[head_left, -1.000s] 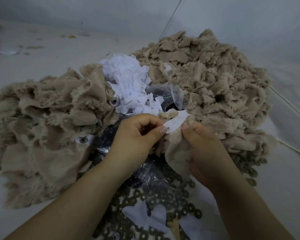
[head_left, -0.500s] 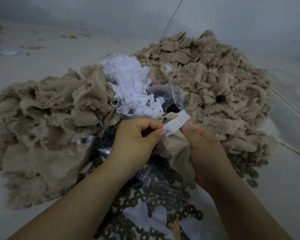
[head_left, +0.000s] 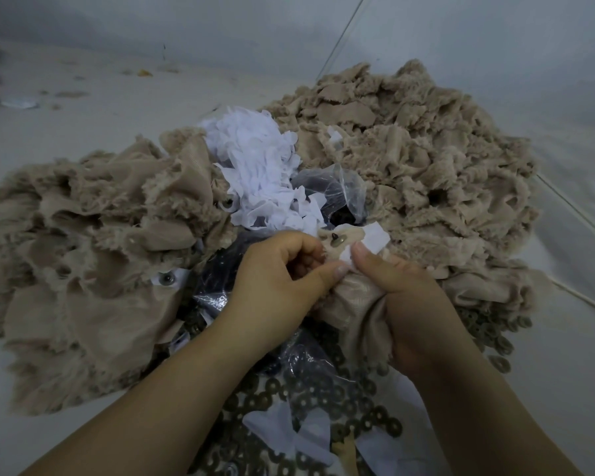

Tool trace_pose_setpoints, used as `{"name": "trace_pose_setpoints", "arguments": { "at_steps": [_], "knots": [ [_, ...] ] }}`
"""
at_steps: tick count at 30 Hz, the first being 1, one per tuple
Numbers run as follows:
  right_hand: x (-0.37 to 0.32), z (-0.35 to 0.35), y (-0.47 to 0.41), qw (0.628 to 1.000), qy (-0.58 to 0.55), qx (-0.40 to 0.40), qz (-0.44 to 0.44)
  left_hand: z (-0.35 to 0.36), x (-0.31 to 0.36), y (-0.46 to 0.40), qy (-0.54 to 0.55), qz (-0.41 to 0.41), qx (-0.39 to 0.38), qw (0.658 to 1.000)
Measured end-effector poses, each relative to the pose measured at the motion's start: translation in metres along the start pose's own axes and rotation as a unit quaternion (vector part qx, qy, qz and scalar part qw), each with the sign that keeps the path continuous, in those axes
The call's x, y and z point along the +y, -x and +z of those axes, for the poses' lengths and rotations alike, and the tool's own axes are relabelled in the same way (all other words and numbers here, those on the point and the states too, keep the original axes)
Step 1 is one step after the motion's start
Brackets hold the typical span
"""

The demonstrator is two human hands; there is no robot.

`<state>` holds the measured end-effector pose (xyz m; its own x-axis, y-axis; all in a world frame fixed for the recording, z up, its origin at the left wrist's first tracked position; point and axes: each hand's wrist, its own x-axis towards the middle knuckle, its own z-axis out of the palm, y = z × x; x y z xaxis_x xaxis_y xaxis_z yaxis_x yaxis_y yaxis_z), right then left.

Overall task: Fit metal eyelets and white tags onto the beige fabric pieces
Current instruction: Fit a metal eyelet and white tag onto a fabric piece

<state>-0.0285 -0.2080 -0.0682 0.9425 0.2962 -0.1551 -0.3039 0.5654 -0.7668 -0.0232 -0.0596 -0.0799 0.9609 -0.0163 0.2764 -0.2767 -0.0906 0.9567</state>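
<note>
At left, heap of beige fabric pieces (head_left: 83, 235); pile of white tags (head_left: 255, 159) just right of it. Left hand (head_left: 279, 280) curled, thumb and fingers pinching the held fabric piece (head_left: 361, 304) beside the metal eyelet (head_left: 340, 239), stud side up. Right hand (head_left: 406, 297) grips the bunched fabric, thumb pressing the white tag (head_left: 371, 240); tag's long axis runs up-right, away from both hands. Eyelet sits between the thumbs, nearer the left. Judged: tag goes over eyelet next

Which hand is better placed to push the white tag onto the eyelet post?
Probably the right hand: its thumb already pinches the tag beside the eyelet, while the left hand holds the fabric below.
</note>
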Motion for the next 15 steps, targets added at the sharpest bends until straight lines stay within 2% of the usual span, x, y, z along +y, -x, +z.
{"name": "trace_pose_setpoints", "arguments": {
  "at_steps": [4, 7, 11, 13, 15],
  "knots": [
    [-0.0010, 0.0006, -0.0008, 1.000, 0.001, -0.001, 0.012, -0.0012, -0.0002, -0.0017, 0.098, -0.044, -0.022, 0.994],
    [-0.0002, -0.0004, -0.0011, 1.000, 0.005, 0.007, 0.030, -0.0014, -0.0016, -0.0014, 0.074, -0.035, -0.018, 0.996],
    [0.0005, -0.0037, -0.0034, 0.999, 0.018, 0.034, 0.036, 0.0009, -0.0024, 0.0028, 0.014, 0.021, 0.003, 1.000],
    [0.0008, -0.0046, -0.0034, 0.998, 0.032, 0.041, 0.040, 0.0002, -0.0020, 0.0031, 0.017, 0.029, 0.019, 0.999],
    [0.0008, -0.0035, -0.0033, 0.998, 0.024, 0.038, 0.049, 0.0004, -0.0012, 0.0027, 0.059, 0.002, 0.027, 0.998]
  ]
}}
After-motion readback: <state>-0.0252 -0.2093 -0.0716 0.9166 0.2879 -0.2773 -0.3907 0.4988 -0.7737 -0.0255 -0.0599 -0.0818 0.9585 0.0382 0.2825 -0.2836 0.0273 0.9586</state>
